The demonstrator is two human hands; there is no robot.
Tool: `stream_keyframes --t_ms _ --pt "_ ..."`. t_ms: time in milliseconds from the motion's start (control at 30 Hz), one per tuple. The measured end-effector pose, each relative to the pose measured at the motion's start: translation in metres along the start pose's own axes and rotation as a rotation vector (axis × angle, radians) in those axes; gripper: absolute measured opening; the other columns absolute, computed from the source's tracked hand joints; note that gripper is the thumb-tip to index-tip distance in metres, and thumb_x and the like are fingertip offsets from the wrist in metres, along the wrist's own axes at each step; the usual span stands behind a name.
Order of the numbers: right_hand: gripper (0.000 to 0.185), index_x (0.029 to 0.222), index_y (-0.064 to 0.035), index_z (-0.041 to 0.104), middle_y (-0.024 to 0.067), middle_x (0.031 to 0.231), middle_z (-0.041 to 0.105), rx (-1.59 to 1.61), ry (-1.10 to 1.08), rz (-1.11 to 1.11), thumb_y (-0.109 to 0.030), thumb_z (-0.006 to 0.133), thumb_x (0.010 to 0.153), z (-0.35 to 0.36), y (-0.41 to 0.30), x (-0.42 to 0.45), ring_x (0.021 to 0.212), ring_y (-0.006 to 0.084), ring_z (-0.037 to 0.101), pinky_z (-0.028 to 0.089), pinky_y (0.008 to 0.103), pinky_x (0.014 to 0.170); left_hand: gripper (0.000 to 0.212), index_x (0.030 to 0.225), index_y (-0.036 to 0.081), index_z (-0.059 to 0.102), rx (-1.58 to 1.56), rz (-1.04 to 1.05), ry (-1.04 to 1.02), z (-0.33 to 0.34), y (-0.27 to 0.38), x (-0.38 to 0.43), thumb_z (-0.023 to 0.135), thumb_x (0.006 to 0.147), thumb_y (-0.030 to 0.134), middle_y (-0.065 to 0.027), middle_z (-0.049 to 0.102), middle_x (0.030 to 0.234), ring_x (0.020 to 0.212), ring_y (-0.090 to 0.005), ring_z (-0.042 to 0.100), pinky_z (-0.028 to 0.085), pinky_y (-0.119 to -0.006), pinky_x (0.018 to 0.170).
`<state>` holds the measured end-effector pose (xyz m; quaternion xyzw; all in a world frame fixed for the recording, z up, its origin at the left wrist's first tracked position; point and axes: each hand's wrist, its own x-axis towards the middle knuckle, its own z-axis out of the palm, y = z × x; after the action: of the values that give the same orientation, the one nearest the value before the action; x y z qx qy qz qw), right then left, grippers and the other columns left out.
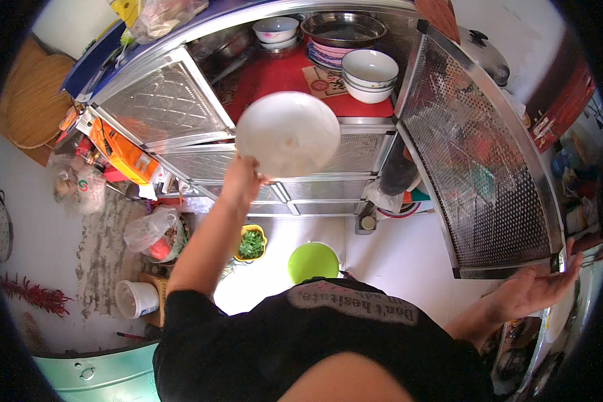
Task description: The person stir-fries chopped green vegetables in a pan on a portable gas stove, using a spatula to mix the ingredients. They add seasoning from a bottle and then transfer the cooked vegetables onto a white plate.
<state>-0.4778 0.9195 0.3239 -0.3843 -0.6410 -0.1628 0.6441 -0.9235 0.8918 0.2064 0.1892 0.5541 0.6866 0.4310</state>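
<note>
My left hand [245, 177] grips the rim of a large white bowl [288, 133], holding it before an open metal cabinet. Its white inside faces the camera. My right hand [537, 291] is at the outer edge of the swung-out perforated cabinet door [482, 176], fingers spread; whether they touch it is hard to tell. On the red shelf liner [281, 75] stand stacked white bowls [370, 75], a steel basin [343, 29] on top of a pile of plates [326, 54], and small bowls with a floral pattern [276, 30].
A green round stool or lid [313, 262] and a yellow basket of leafy greens [252, 243] are on the floor below. Plastic bags [153, 231] and a white bucket [136, 299] stand at left. A lidded pot [482, 53] is behind the open door.
</note>
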Motion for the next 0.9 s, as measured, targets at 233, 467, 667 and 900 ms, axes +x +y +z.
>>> stream_keyframes --t_ms 233,467,667,900 --pt "0.065 0.131 -0.0041 0.013 0.0208 0.134 0.014 0.452 -0.029 0.307 -0.023 0.049 0.08 0.0 -0.077 -0.063 0.124 0.0336 0.017 0.019 0.0473 0.1 0.052 0.119 0.008 0.03 -0.188 -0.423 -0.19 -0.088 -0.093 -0.102 0.037 0.068 -0.004 -0.0104 0.043 0.106 0.091 -0.0283 0.051 0.05 -0.041 0.068" --pt "0.052 0.119 -0.0012 0.039 0.0197 0.119 0.042 0.554 -0.801 0.101 -0.014 0.059 0.073 0.033 -0.19 -0.098 0.109 0.0346 0.042 0.034 0.0393 0.092 0.047 0.115 0.011 0.035 0.06 -0.645 -0.415 -0.132 -0.15 -0.132 0.04 0.07 -0.002 -0.0098 0.045 0.105 0.096 -0.0288 0.049 0.049 -0.045 0.073" --pt "0.038 0.114 -0.0043 0.046 0.0163 0.11 0.051 0.125 -0.772 0.521 -0.015 0.053 0.079 -0.077 -0.153 -0.184 0.097 0.0293 0.051 0.042 0.0352 0.083 0.052 0.117 0.007 0.032 0.16 -0.665 -0.632 -0.073 -0.153 -0.15 0.036 0.066 -0.003 -0.0168 0.041 0.112 0.1 -0.0364 0.047 0.046 -0.051 0.077" --pt "0.032 0.111 -0.0088 0.049 0.0171 0.108 0.052 -0.282 -0.664 1.008 -0.019 0.049 0.081 -0.236 -0.139 -0.257 0.093 0.03 0.054 0.043 0.035 0.083 0.048 0.117 0.006 0.033 0.22 -0.645 -0.89 0.016 -0.175 -0.213 0.038 0.07 0.0 -0.0136 0.045 0.108 0.095 -0.0307 0.05 0.049 -0.042 0.07"
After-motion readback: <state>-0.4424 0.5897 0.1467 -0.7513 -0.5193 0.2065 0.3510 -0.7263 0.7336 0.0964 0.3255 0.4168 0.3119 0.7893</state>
